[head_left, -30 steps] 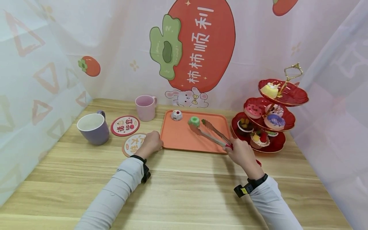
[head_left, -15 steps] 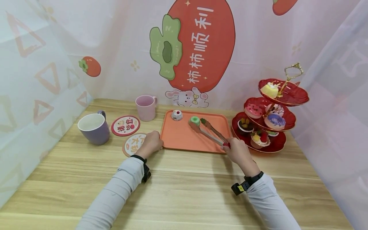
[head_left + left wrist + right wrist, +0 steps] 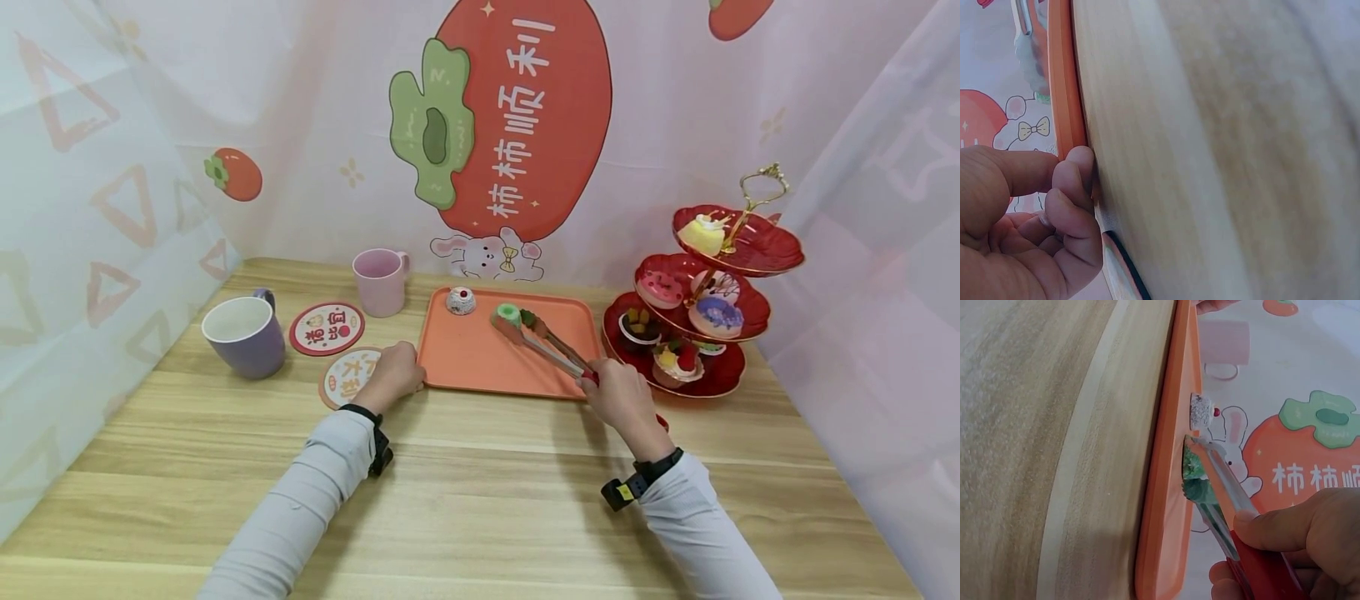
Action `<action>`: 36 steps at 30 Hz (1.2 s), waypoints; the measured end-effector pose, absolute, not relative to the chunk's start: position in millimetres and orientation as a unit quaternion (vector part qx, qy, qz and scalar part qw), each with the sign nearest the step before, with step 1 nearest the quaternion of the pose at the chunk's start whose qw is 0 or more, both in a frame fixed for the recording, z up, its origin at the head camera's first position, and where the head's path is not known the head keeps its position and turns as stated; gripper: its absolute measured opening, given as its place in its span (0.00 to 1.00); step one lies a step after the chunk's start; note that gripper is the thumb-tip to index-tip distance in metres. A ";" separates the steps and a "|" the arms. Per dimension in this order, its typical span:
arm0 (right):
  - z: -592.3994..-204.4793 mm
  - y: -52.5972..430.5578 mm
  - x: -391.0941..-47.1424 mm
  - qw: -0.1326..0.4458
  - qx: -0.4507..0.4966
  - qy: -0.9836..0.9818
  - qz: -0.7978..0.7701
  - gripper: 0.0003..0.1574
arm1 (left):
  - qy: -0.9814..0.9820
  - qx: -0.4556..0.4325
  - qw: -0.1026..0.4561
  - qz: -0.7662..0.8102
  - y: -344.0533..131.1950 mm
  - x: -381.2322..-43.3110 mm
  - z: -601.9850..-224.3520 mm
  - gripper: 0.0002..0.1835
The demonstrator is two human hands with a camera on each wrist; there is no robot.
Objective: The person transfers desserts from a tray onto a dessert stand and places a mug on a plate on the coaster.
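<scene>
My left hand pinches the front left corner of an orange tray; the left wrist view shows curled fingers at the tray's rim. In my right hand I grip food tongs with red handles. The tongs reach over the tray, one tip on each side of a small green ring-shaped cake, which rests on the tray. Behind the tongs' tips, the cake is partly hidden in the right wrist view. A white dome cake with a red berry on top sits near the tray's back left corner.
A red three-tier stand with several toy cakes is right of the tray. To the left are a pink mug, a purple mug, a red-rimmed coaster and an orange-rimmed coaster. Printed cloth hangs behind.
My right hand has shifted slightly left with the tongs, whose tips now stand closer about the green cake. The left hand, tray and cakes keep their places.
</scene>
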State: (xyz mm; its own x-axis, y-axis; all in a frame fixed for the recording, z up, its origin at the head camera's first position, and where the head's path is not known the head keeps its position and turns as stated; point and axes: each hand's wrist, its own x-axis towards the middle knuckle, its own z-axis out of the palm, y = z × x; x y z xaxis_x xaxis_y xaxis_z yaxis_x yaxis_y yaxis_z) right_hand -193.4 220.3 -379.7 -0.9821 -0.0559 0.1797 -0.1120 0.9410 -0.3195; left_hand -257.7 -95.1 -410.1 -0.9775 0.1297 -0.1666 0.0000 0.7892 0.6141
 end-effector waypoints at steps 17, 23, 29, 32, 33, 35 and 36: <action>-383.3 226.6 -186.9 0.118 0.052 -0.978 0.164 0.07 | 0.943 0.040 0.094 0.317 -95.0 -257.5 -410.0 0.13; -381.0 232.3 -178.6 0.123 0.050 -0.976 0.170 0.07 | 0.942 0.039 0.097 0.319 -94.4 -256.8 -409.2 0.13; -375.1 237.0 -169.7 0.124 0.055 -0.976 0.171 0.13 | 0.941 0.038 0.098 0.322 -94.2 -256.7 -408.9 0.13; -371.7 239.3 -164.5 0.122 0.056 -0.977 0.167 0.15 | 0.941 0.037 0.099 0.320 -94.3 -257.4 -409.4 0.13; -370.7 239.9 -162.6 0.121 0.058 -0.977 0.167 0.15 | 0.942 0.037 0.100 0.320 -94.4 -257.4 -409.4 0.13; -368.7 241.0 -159.2 0.119 0.060 -0.976 0.171 0.16 | 0.942 0.037 0.100 0.318 -94.7 -257.7 -409.6 0.13; -367.8 241.4 -157.4 0.119 0.063 -0.976 0.171 0.15 | 0.942 0.037 0.100 0.319 -94.9 -257.7 -409.4 0.13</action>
State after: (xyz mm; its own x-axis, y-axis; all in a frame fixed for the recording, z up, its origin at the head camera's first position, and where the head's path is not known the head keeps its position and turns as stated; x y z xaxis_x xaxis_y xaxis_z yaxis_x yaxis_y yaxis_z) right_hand -157.4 241.4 -367.8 -0.9637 -0.0832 0.2537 -0.1644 0.9336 -0.3184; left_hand -257.7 -94.9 -409.4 -0.9772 0.1331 -0.1654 0.0053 0.7943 0.6075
